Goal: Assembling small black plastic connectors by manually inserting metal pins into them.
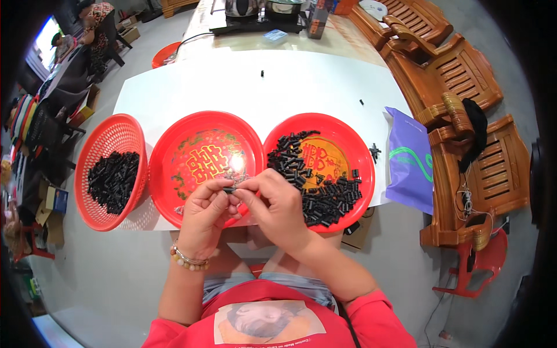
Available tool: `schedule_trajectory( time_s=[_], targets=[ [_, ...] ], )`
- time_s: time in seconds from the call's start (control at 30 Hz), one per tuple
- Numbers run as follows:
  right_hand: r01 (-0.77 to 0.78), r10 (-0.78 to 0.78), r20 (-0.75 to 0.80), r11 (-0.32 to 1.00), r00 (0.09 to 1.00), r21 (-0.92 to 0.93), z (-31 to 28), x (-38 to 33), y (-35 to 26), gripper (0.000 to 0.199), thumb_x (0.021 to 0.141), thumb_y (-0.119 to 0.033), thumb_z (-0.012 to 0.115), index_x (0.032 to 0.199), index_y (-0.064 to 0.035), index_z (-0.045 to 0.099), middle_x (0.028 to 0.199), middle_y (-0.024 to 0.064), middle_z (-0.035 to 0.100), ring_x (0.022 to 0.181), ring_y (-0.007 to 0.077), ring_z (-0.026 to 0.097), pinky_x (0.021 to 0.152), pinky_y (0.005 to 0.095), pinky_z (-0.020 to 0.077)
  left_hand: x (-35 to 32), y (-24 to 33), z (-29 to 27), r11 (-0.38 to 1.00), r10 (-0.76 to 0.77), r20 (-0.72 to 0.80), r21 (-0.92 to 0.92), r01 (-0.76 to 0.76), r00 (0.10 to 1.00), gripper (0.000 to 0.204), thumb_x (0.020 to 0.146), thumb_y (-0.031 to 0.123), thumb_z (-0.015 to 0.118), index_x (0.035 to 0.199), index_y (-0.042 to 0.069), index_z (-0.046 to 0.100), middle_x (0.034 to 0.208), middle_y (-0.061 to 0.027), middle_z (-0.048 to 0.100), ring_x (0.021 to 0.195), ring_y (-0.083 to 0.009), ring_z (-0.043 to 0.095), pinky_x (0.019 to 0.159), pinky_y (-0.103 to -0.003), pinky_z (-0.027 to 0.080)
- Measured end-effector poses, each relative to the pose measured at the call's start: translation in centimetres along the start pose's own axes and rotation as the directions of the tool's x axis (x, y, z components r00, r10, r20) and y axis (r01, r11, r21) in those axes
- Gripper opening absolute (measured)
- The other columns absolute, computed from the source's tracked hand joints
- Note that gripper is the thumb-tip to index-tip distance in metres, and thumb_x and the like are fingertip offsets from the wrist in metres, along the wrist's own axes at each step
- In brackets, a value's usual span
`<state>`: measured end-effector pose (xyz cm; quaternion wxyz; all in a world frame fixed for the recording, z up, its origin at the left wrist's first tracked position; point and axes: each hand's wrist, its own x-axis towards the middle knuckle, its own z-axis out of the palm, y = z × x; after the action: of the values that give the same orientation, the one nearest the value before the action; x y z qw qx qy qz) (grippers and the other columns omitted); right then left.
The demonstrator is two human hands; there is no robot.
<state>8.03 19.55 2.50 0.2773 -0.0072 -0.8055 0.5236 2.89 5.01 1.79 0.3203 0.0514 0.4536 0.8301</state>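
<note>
My left hand (203, 213) and my right hand (278, 204) meet over the near edge of the middle red tray (165, 152). Their fingertips pinch a small black cylindrical piece (230, 189) between them; any finer part there is too small to make out. Just beyond my fingers, small silvery metal pieces (235, 176) lie in that tray. On the right, a second red tray (366, 168) holds many loose black cylindrical pieces (331, 203). At the left stands a tilted red mesh basket (139, 142) with a heap of similar black pieces (113, 181).
The trays rest on a white board (191, 75). Single black pieces lie on it, one at the back (262, 73). A purple bag (409, 159) hangs over its right edge beside wooden chairs (476, 168). Behind stands a cooktop (255, 23) with pots. Another person (96, 29) is at the far left.
</note>
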Motion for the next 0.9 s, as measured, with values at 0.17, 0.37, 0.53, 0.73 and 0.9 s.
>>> schedule_trajectory(
  time_s=[0.17, 0.37, 0.53, 0.73, 0.9],
  targets=[
    [0.122, -0.11, 0.091, 0.983, 0.99, -0.139, 0.4, -1.0, -0.5, 0.021, 0.081, -0.009, 0.063, 0.101, -0.0017, 0.063, 0.082, 0.0125, 0.061, 0.068, 0.0264, 0.063, 0.056, 0.0339, 0.0507, 0.3, -0.8, 0.0, 0.961, -0.078, -0.12, -0.273, 0.043, 0.99, 0.02, 0.095, 0.015, 0.051, 0.11, 0.004, 0.054, 0.093, -0.0047, 0.061, 0.077, -0.0107, 0.059, 0.071, -0.025, 0.052],
    [-0.044, 0.049, -0.001, 0.887, 0.999, -0.46, -4.8, 3.3, 4.6, 0.012, 0.083, -0.014, 0.06, 0.087, -0.0044, 0.067, 0.082, 0.0129, 0.064, 0.075, 0.0291, 0.063, 0.065, 0.0375, 0.0503, 0.2, -0.3, -2.1, 0.923, -0.12, -0.023, -0.37, 0.103, 0.992, 0.026, 0.095, 0.016, 0.048, 0.119, 0.006, 0.051, 0.1, -0.006, 0.059, 0.085, -0.0128, 0.06, 0.075, -0.025, 0.054],
    [-0.249, 0.223, -0.135, 0.643, 0.966, -0.724, -8.7, 5.8, 11.0, 0.014, 0.082, -0.017, 0.062, 0.09, -0.0087, 0.068, 0.083, 0.0114, 0.063, 0.079, 0.0291, 0.062, 0.068, 0.041, 0.0492, 0.1, 0.0, -1.6, 0.912, -0.138, -0.01, -0.392, 0.124, 0.99, 0.031, 0.095, 0.013, 0.048, 0.125, 0.005, 0.047, 0.101, -0.0073, 0.059, 0.086, -0.014, 0.059, 0.076, -0.026, 0.054],
    [-0.179, 0.196, -0.075, 0.594, 0.978, -0.784, -9.1, 5.9, 13.2, 0.013, 0.081, -0.019, 0.062, 0.09, -0.0105, 0.067, 0.082, 0.0097, 0.06, 0.081, 0.0286, 0.061, 0.068, 0.0411, 0.0491, 0.2, -0.1, -0.7, 0.904, -0.158, 0.007, -0.402, 0.147, 0.987, 0.029, 0.094, 0.009, 0.048, 0.123, 0.002, 0.048, 0.098, -0.0077, 0.061, 0.082, -0.0133, 0.061, 0.076, -0.026, 0.055],
    [-0.205, 0.182, -0.108, 0.685, 0.977, -0.699, -10.5, 4.9, 12.8, 0.008, 0.082, -0.014, 0.059, 0.082, -0.0056, 0.062, 0.086, 0.0135, 0.063, 0.081, 0.0312, 0.061, 0.068, 0.0405, 0.0483, 0.3, -0.1, -0.2, 0.895, -0.196, 0.031, -0.402, 0.192, 0.98, 0.029, 0.094, 0.01, 0.049, 0.122, 0.002, 0.049, 0.096, -0.0075, 0.062, 0.081, -0.0136, 0.062, 0.075, -0.027, 0.055]
  ],
)
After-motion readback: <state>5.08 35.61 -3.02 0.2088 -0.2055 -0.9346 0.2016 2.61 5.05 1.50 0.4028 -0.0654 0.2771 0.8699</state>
